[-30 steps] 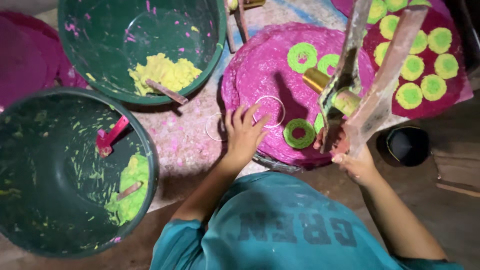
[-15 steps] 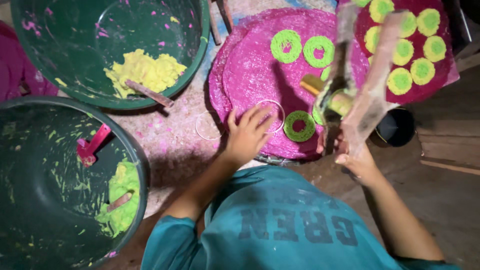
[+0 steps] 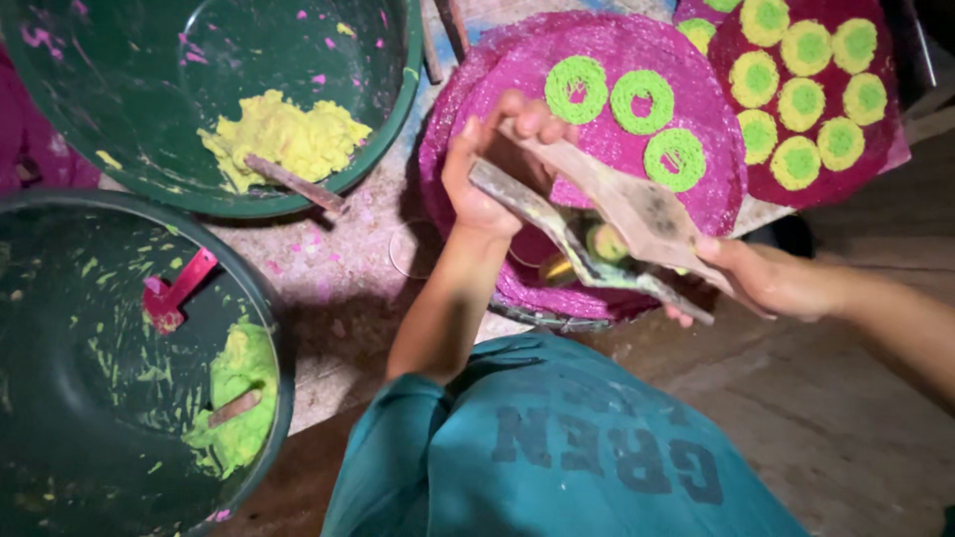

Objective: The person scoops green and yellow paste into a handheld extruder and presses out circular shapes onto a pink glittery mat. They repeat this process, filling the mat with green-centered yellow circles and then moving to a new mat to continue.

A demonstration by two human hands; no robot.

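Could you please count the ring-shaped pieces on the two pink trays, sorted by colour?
Green rings with pink centres on the near pink tray: 3
Yellow rings with green centres on the far tray, partly cut off at the edge: 9
Total: 12

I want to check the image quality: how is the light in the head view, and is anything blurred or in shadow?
Head view: light falls brightly on the round magenta tray and the yellow paste in the upper green basin; the lower green basin and right floor lie in shadow; the left hand, right hand and flat wooden paddles look slightly soft.
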